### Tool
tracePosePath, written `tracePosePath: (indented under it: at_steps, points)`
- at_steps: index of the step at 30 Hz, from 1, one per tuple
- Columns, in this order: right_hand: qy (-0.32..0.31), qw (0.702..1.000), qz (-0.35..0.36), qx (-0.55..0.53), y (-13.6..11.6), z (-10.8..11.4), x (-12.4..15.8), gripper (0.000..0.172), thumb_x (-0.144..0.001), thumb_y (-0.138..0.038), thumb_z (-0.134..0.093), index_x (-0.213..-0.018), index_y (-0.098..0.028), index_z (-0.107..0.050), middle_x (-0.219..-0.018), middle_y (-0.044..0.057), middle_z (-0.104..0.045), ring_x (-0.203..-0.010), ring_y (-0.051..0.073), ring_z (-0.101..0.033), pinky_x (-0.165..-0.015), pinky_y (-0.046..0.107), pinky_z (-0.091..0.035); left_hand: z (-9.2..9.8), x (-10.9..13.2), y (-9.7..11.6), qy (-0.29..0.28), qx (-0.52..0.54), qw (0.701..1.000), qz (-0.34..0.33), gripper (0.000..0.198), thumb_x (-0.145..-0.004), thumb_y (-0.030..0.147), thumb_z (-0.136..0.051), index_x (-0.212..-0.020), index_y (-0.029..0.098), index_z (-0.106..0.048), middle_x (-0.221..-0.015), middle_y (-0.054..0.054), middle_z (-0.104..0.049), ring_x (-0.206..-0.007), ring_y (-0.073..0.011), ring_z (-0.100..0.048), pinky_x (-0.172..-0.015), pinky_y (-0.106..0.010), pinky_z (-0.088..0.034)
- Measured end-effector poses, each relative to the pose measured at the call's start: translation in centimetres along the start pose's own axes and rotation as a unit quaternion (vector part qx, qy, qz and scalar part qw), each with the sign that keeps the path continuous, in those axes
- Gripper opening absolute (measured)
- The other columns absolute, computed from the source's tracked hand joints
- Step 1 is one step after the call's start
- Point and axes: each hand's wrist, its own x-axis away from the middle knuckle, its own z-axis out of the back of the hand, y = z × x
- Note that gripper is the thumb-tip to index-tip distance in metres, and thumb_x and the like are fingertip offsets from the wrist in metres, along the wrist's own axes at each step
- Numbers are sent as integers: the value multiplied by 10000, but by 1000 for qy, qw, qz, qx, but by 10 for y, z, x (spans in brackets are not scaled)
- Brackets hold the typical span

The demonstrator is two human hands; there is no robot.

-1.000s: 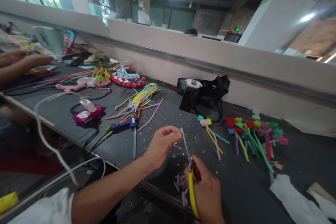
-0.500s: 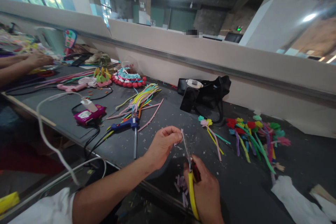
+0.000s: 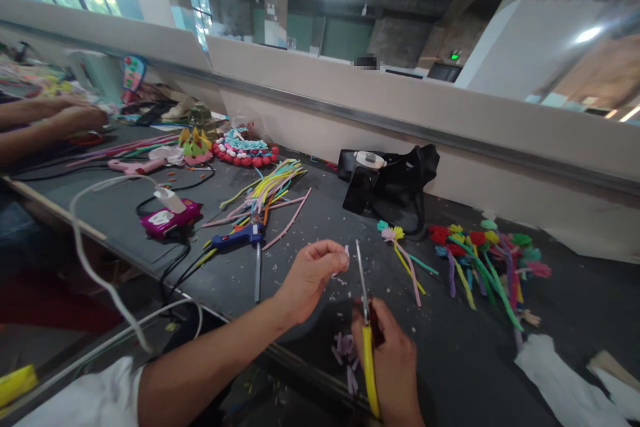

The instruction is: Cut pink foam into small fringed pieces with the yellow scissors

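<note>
pinching a small lilac piece (image 3: 347,251) between thumb and forefinger of the left hand (image 3: 311,275), above the dark tabletop (image 3: 330,207). gripping yellow-handled scissors (image 3: 369,360) with curled fingers of the right hand (image 3: 393,357), near lilac cuttings (image 3: 345,346). pointing the blades (image 3: 361,273) forward, just beside the piece, not touching it.

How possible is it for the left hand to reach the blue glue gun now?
Probably yes: nothing large stands between the left hand and the blue glue gun, though the fingers pinch a small pale purple piece, which might need setting down first.
</note>
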Motion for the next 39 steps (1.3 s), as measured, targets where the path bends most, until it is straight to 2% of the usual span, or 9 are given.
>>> tracePosePath:
  at_steps: [10, 17, 20, 25, 28, 30, 32, 36, 39]
  points:
    - [82, 988, -88, -101, -1, 15, -15, 429, -829, -483, -576, -1123, -174, -627, -773, 25, -691, -551, 142, -628, -537, 221, -484, 0, 5, -14, -107, -252, 958, 88, 47, -620, 192, -633, -612, 149, -651, -565, 19, -568, -549, -105, -465, -558, -225, -351]
    - [65, 992, -62, -88, 7, 14, -15, 337, -825, -408, -584, -1078, -189, -625, -834, 31, -719, -664, 157, -674, -631, 226, -506, 1, 10, -21, -181, -481, 857, -37, 79, -660, 158, -589, -684, 153, -664, -591, 20, -583, -553, -113, -499, -516, -208, -343]
    - [89, 993, -56, -62, 12, 12, -16, 339, -812, -401, -590, -1070, -183, -631, -851, 45, -721, -712, 168, -682, -673, 236, -504, -1, 11, -22, -175, -572, 784, -162, 46, -699, 173, -616, -719, 160, -655, -667, -16, -621, -656, -156, -554, -612, -250, -375]
    - [101, 989, -95, -52, 13, 14, -18, 389, -781, -427, -605, -1070, -171, -645, -799, 50, -716, -664, 181, -666, -635, 259, -494, -4, 21, -24, -202, -719, 576, -332, 77, -781, 234, -600, -771, 158, -611, -753, -64, -614, -741, -206, -527, -740, -365, -343]
    - [104, 987, -110, -57, 10, 14, -20, 387, -756, -425, -615, -1045, -170, -657, -822, 60, -723, -677, 188, -671, -642, 268, -492, -5, 25, -27, -202, -745, 522, -362, 124, -823, 265, -573, -782, 151, -596, -767, -62, -601, -745, -204, -512, -745, -378, -341]
    - [112, 985, -115, -59, 6, 14, -21, 388, -751, -435, -611, -1032, -172, -661, -796, 51, -718, -665, 187, -668, -640, 269, -492, -5, 24, -29, -194, -743, 532, -358, 113, -810, 250, -579, -770, 146, -598, -764, -61, -603, -742, -203, -515, -744, -378, -350]
    - [114, 985, -110, -64, 3, 14, -20, 399, -764, -460, -600, -1030, -169, -660, -771, 42, -708, -634, 180, -657, -622, 267, -492, -5, 22, -30, -172, -713, 594, -330, 68, -769, 201, -589, -733, 146, -605, -731, -52, -605, -725, -194, -524, -731, -362, -363]
    - [110, 989, -83, -50, 1, 13, -16, 409, -837, -499, -553, -1066, -175, -652, -816, 47, -711, -605, 164, -650, -582, 250, -491, -5, 13, -21, -80, -519, 835, -165, 62, -700, 137, -579, -650, 155, -611, -634, -4, -583, -638, -138, -524, -620, -266, -369]
    - [124, 992, -25, -9, 4, 9, -10, 409, -866, -500, -531, -1070, -168, -655, -908, 70, -720, -683, 169, -676, -640, 250, -503, -6, 9, -9, -14, -307, 950, -45, 94, -707, 223, -626, -646, 151, -618, -611, 17, -564, -593, -109, -484, -579, -233, -354]
